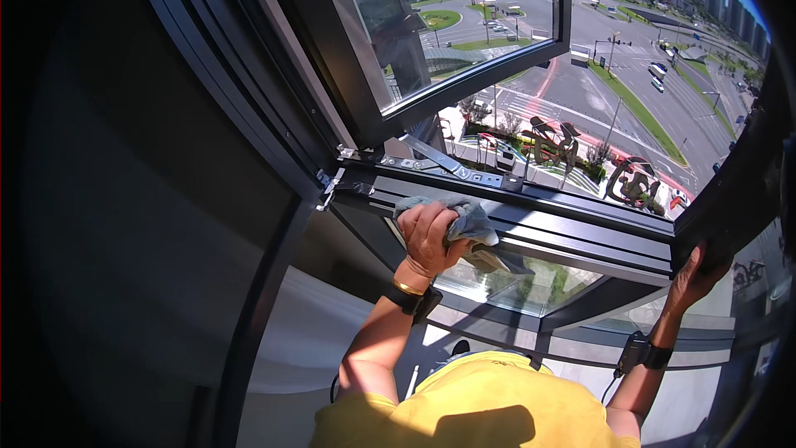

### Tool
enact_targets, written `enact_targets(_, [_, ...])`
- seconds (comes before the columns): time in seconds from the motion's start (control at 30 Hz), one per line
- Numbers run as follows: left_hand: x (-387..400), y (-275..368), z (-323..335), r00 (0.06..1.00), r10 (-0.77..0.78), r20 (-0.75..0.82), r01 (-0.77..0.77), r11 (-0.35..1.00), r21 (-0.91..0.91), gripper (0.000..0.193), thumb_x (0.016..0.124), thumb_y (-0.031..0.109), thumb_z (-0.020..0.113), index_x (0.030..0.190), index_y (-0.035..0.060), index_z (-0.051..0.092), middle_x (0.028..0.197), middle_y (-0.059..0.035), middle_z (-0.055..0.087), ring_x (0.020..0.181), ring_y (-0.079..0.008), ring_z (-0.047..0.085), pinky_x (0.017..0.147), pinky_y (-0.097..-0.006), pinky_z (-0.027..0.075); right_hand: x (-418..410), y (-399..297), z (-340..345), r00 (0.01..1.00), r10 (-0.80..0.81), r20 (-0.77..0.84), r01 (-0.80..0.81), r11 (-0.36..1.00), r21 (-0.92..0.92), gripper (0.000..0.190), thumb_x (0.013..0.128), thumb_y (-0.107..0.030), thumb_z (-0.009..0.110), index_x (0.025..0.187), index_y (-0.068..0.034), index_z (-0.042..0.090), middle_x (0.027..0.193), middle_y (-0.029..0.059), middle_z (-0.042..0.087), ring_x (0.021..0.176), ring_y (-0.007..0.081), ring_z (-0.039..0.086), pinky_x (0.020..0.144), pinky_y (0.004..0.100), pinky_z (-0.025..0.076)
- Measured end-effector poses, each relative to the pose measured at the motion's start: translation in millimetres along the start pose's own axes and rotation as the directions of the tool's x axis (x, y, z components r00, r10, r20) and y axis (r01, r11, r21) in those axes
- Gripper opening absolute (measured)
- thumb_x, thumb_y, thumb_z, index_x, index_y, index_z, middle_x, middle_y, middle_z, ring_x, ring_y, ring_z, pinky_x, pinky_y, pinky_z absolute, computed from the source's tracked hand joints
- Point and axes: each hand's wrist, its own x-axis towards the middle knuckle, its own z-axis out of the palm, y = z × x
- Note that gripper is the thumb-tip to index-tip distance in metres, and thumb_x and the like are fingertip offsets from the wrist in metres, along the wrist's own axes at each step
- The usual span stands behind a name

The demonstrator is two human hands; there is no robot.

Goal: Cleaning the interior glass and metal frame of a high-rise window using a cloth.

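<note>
My left hand (428, 238) grips a bunched grey cloth (474, 222) against the dark metal window sill (572, 230), near its left end. A loose tail of the cloth hangs over the sill's inner edge. At the right, my right hand (699, 277) rests against the dark upright window frame (724, 199); its fingertips are partly lost in shadow. Just beyond the cloth, a metal friction stay (438, 158) joins the sill to the outward-opened window sash (479, 78).
Torn silvery tape (331, 188) sticks to the frame's lower left corner. Beyond the opening, a road junction (628, 93) lies far below. Under the sill is a fixed glass pane (528, 286). A pale curtain (311, 330) hangs at the lower left.
</note>
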Motion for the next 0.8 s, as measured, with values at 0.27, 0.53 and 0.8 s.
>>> enact_targets(0.27, [6.1,-14.6,1.7,0.967,-0.198,-0.158,0.209,0.976,0.058,0.036,0.081,0.036,0.06,0.096,0.003,0.057,0.099,-0.0123,0.056,0.096,-0.0326,0.047,0.087,-0.0467,0.033,-1.3,-18.2,6.8,0.997,0.073,0.031,-0.074,0.995,0.063,0.06,0.087,-0.025,0.067,0.132,-0.001,0.035,0.125,0.0129,0.05,0.113,0.0215,0.048,0.098,0.0298,0.035])
enact_targets(0.53, [35.2,154.4,54.9,0.978,0.109,0.177,-0.042,0.938,-0.343,0.042,0.071,0.03,0.068,0.109,0.0125,0.062,0.108,-0.0043,0.058,0.097,-0.0233,0.053,0.085,-0.0375,0.035,0.7,-20.6,4.2,0.997,0.062,0.037,-0.063,0.997,0.049,0.064,0.086,-0.026,0.068,0.133,-0.001,0.034,0.126,0.0139,0.048,0.113,0.0237,0.049,0.098,0.0309,0.036])
enact_targets(0.8, [52.0,177.9,56.1,0.925,0.25,0.286,-0.116,0.903,-0.413,0.051,0.069,0.026,0.07,0.116,0.0116,0.056,0.111,-0.005,0.055,0.101,-0.0233,0.05,0.087,-0.0374,0.036,2.1,-24.2,5.1,0.996,0.063,0.06,-0.067,0.996,0.065,0.059,0.088,-0.021,0.066,0.132,0.002,0.034,0.128,0.017,0.045,0.117,0.0247,0.045,0.101,0.0324,0.033])
